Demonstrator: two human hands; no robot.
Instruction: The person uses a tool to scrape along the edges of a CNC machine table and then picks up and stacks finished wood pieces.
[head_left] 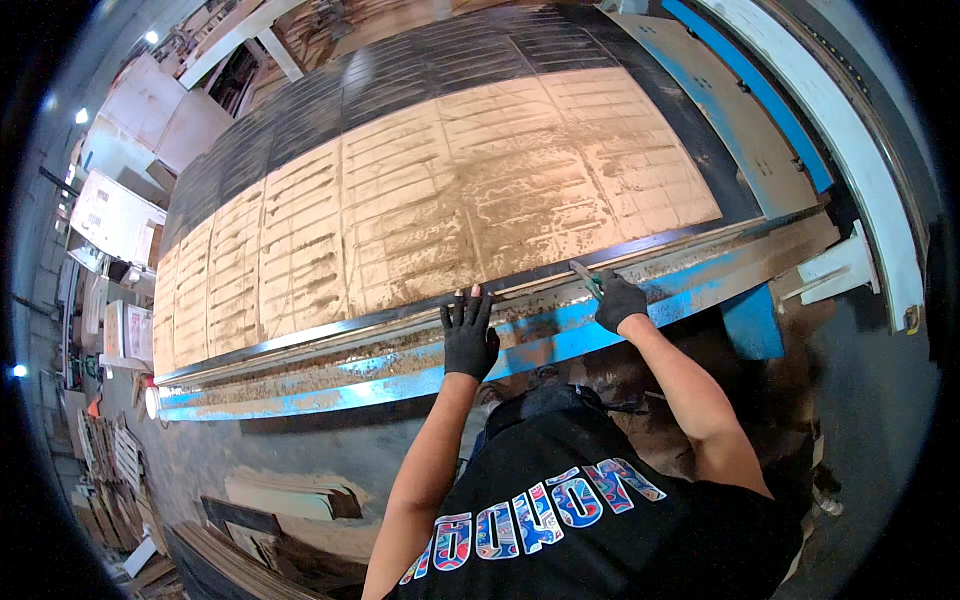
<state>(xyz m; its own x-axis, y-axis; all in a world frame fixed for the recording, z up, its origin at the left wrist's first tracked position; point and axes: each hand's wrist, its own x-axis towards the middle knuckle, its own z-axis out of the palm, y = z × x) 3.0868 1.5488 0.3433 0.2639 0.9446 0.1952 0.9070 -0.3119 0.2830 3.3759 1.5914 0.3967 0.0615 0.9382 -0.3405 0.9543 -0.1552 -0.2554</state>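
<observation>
Left hand (pixel 470 335), black glove, two fingertips looking bare: open, palm down, fingers a little spread, tips resting at the near edge of the dark strip (pixel 640 245); nothing seen in its grasp. Right hand (pixel 622 303), black glove: fingers closed around a small greenish tool (pixel 592 284), make unclear at this size. Tool: juts from the right hand away from the person and to the left, its pale tip at the strip, contact not certain; right hand the nearer. Strip: long axis crosswise ahead of both hands, lower left to upper right, along the front of the tan board (pixel 390 215). Board: grooved, dusted brown, flat on the black tabletop (pixel 440 75). Blue beam (pixel 400 373): scuffed, on the person's side of the strip, roughly parallel.
</observation>
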